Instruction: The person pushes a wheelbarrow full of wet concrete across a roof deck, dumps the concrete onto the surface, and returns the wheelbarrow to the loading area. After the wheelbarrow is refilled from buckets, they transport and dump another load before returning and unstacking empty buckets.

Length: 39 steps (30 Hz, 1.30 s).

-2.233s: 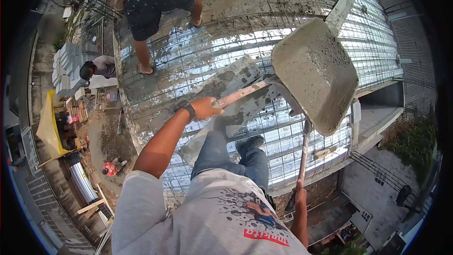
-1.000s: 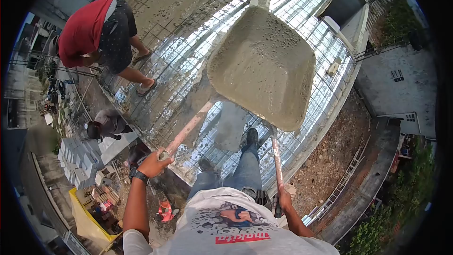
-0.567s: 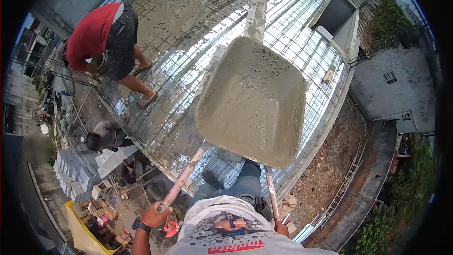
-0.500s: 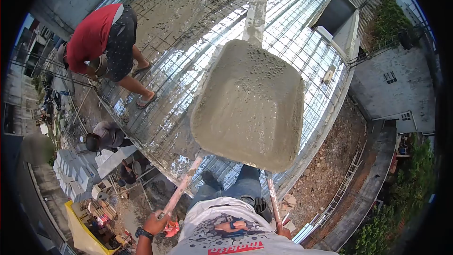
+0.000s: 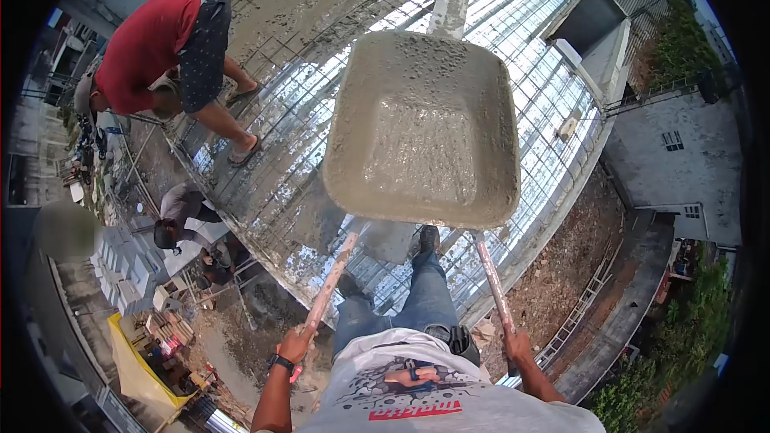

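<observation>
A wheelbarrow [image 5: 425,156] stands before me, its tray coated inside with wet grey concrete. My left hand [image 5: 295,345] is closed round the end of its left handle [image 5: 332,279], with a dark watch on the wrist. Round the right handle [image 5: 495,282], my right hand [image 5: 517,345] is closed too. Both handles are pale, worn and reddish. Beneath the tray lies shiny metal decking [image 5: 513,88] covered by a steel rebar mesh [image 5: 285,144]. My feet stand on this decking, behind the tray.
A co-worker in a red shirt [image 5: 152,44] bends over at the deck's left edge. Another person [image 5: 183,212] is lower down, near stacked grey blocks [image 5: 132,269]. A concrete-smeared plank [image 5: 451,0] runs ahead. An opening [image 5: 589,20] lies at upper right; the deck drops off on both sides.
The tray has tipped back to a more level position and sits higher in view. Both handles and my hands show higher up. The co-worker in red bends slightly further left.
</observation>
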Available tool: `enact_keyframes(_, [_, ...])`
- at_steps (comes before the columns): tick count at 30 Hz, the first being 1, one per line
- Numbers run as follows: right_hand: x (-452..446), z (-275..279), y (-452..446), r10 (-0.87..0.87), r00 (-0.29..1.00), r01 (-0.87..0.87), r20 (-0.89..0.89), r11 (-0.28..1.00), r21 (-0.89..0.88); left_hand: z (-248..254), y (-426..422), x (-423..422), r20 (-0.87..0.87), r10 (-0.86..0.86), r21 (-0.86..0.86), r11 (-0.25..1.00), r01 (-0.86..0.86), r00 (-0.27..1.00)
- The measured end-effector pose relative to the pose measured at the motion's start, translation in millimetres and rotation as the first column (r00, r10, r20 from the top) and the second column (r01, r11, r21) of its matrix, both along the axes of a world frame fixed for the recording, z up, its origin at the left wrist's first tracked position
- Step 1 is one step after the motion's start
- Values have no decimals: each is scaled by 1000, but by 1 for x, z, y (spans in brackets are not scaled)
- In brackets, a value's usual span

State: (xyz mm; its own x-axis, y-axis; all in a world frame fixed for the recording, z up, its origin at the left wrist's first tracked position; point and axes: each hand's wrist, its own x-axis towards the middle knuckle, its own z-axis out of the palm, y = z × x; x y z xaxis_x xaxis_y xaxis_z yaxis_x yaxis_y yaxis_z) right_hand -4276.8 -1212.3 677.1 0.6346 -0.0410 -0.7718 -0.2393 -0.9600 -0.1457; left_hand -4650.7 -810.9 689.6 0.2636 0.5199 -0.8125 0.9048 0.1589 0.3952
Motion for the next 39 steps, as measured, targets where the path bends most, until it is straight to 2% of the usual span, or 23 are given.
enact_keyframes(1, [6, -11, 10, 74, 995, -73, 61, 997, -24, 14, 17, 26, -30, 103, -100, 989, -105, 994])
enact_keyframes(3, [19, -17, 50, -4, 1000, 5, -11, 998, 60, 1, 56, 47, 30, 93, -15, 996, -93, 995])
enact_keyframes(6, [19, -69, 98, -150, 988, 150, -20, 960, 238, -32, 146, 67, -72, -186, 197, 960, 197, 980])
enact_keyframes(9, [4, -121, 148, -318, 935, 355, -156, 832, 426, -86, 238, 77, -194, -347, 479, 783, 398, 917])
enact_keyframes(13, [-17, -159, 219, -322, 943, 326, -89, 830, 453, -75, 306, 117, -316, -352, 449, 763, 466, 881])
enact_keyframes(17, [-48, -189, 262, -425, 883, 464, -197, 733, 498, -80, 326, 124, -371, -279, 435, 790, 432, 886])
enact_keyframes(20, [-79, -256, 271, -443, 844, 536, -303, 698, 475, -120, 315, 91, -378, -228, 646, 629, 432, 897])
enact_keyframes(21, [-87, -277, 273, -436, 839, 543, -326, 710, 448, -147, 305, 70, -319, -257, 763, 501, 409, 912])
enact_keyframes(22, [-96, -316, 267, -362, 872, 484, -331, 744, 460, -126, 281, 73, -466, -244, 653, 554, 517, 850])
enact_keyframes(23, [-103, -352, 263, -288, 897, 423, -334, 776, 467, -141, 271, 59, -452, -277, 464, 739, 489, 848])
enact_keyframes(24, [-110, -373, 270, -246, 937, 340, -248, 805, 486, -152, 252, 43, -340, -309, 312, 854, 417, 888])
enact_keyframes(25, [-124, -385, 279, -205, 965, 261, -166, 833, 489, -170, 219, 19, -225, -303, 340, 866, 366, 926])
enact_keyframes(26, [-133, -389, 283, -150, 985, 172, -84, 861, 480, -173, 183, 7, -155, -232, 301, 915, 269, 960])
enact_keyframes(28, [-131, -338, 298, -169, 985, 141, 36, 906, 400, -210, 110, -39, -50, -31, 237, 971, 42, 998])
enact_keyframes(29, [-120, -308, 300, -180, 978, 130, 108, 925, 357, -215, 75, -56, -115, 33, 93, 995, -22, 993])
enact_keyframes(30, [-107, -284, 301, -152, 986, 112, 73, 914, 391, -255, 32, -97, -80, 147, 6, 989, -147, 986])
enact_keyframes(31, [-99, -278, 298, -74, 997, 81, -32, 916, 392, -205, -2, -78, -95, 344, -137, 925, -355, 934])
enact_keyframes(32, [-89, -276, 296, 9, 991, 46, -134, 916, 399, -226, -43, -106, -123, 456, -210, 856, -472, 881])
enact_keyframes(33, [-74, -280, 298, 99, 970, 4, -224, 909, 417, -235, -74, -133, -73, 284, -241, 925, -293, 956])
enact_keyframes(35, [-50, -303, 299, 342, 930, -261, -130, 869, 420, -187, -106, -121, -384, 390, -415, 736, -534, 837])
enact_keyframes(37, [-27, -323, 293, 565, 824, -507, -42, 768, 392, -156, -128, -111, -415, 396, -340, 767, -543, 819])
enact_keyframes(38, [-12, -325, 293, 642, 750, -649, 161, 668, 364, -151, -131, -105, -422, 405, -300, 782, -546, 811])
enact_keyframes(39, [6, -315, 296, 672, 719, -682, 178, 632, 369, -181, -130, -122, -293, 382, -212, 868, -449, 877])
